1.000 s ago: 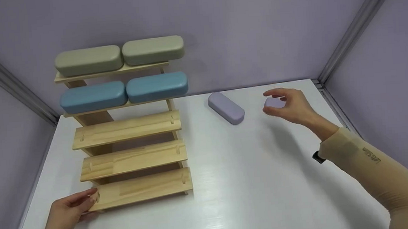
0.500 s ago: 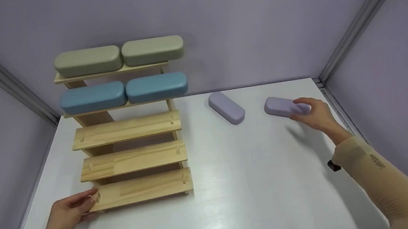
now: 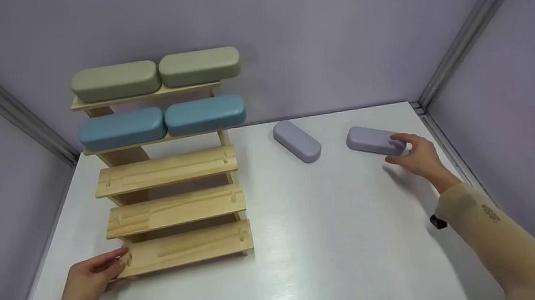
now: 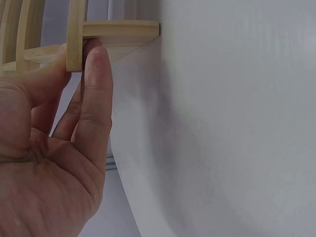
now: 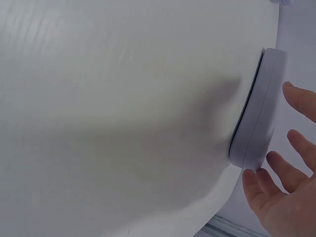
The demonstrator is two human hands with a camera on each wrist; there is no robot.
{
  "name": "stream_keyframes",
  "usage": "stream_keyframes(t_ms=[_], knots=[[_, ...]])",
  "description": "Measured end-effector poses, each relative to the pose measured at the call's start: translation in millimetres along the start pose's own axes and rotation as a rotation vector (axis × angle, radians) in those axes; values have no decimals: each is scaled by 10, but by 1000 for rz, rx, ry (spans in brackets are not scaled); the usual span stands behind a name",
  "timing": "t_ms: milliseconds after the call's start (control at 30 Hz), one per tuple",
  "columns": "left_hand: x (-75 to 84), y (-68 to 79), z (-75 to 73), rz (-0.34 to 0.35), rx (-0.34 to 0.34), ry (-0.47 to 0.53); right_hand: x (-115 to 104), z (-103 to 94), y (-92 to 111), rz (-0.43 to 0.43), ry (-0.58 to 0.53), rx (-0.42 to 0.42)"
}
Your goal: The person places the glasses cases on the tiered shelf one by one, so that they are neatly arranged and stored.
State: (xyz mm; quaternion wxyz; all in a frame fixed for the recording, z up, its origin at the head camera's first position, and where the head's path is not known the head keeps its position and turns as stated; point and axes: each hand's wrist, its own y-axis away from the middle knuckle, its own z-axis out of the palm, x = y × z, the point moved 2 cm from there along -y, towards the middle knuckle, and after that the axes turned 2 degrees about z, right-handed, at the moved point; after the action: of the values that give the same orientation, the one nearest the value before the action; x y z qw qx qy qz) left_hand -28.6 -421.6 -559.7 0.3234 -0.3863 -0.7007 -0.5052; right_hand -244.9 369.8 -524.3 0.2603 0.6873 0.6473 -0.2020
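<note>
Compared with a second ago, the right hand (image 3: 416,158) has drawn rightward along the right purple case (image 3: 371,140), uncovering most of it; at that time the hand hid all but a patch. Against half a second ago, the hand sits only slightly further off the right end. The left hand (image 3: 86,278) and the wooden rack (image 3: 187,209) look unchanged.

Both the right purple case and the left purple case (image 3: 297,141) are long, smooth and matte, with rounded ends; a thin seam runs along the former's side. The rack is pale, visibly grained wood, built in steps, with two blue cases (image 3: 162,121) and two sage-green cases (image 3: 158,74) on its upper tiers. The table (image 3: 330,239) is white and glossy.

The right purple case lies flat on the table, its right end between the right hand's parted thumb and fingers, which are spread and relaxed; whether they touch it is unclear. The left hand pinches the left end of the rack's lowest step.
</note>
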Motion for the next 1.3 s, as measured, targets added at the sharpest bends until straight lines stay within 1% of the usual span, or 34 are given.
stream_keyframes(t_ms=[267,467,700,867,1033,1300], knots=[[-3,-7,1,-9,7,13,26,39,-66,-17,23,41],[10,2,0,-12,6,9,8,55,-145,5,12,53],[7,-7,-15,-25,-2,5,5,95,-243,62,-23,33],[12,-5,-13,-9,-10,10,27,128,-283,60,-8,18],[13,-9,-17,-9,-11,25,23,140,-282,35,6,40],[9,-24,-20,-31,3,19,17,179,-283,43,42,89]])
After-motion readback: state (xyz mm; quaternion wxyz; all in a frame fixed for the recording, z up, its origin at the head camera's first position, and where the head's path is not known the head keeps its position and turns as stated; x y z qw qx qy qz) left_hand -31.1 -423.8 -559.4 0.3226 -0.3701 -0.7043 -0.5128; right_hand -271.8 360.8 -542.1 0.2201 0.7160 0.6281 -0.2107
